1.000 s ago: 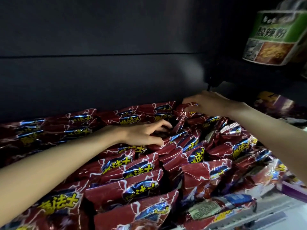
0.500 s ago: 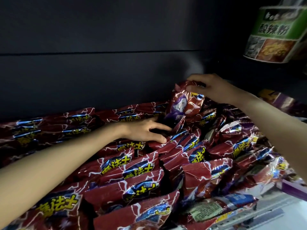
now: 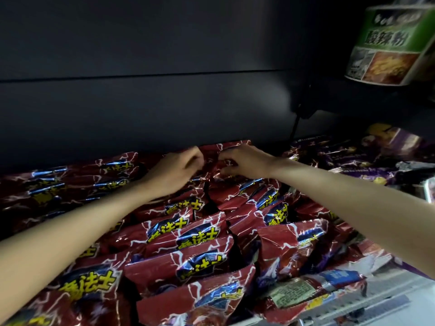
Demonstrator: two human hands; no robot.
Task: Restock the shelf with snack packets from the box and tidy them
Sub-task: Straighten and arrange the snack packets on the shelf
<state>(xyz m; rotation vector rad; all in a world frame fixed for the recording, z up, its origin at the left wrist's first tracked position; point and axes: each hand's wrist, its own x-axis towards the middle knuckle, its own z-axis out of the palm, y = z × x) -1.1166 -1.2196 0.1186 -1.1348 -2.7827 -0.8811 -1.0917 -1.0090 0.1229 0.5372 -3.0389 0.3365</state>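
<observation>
While both arms reach to the back of the shelf, the scene reads so:

Left hand (image 3: 175,171): fingers curled, pinching the top edge of the rear red packet (image 3: 217,158).
Right hand (image 3: 244,162): fingers bent round the same packet from the other side, close to the left.
Arms: bare forearms stretched forward over the rows.
Snack packets (image 3: 188,234): red, overlapping in rows across the shelf.
Shelf (image 3: 376,309): pale front edge, lower right.
Back wall (image 3: 141,102): dark panels.
Purple packets (image 3: 367,161): right of the red ones.
Green tub (image 3: 386,43): upper right.

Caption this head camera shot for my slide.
Both hands, left and right, tuck a red snack packet into the back row.
</observation>
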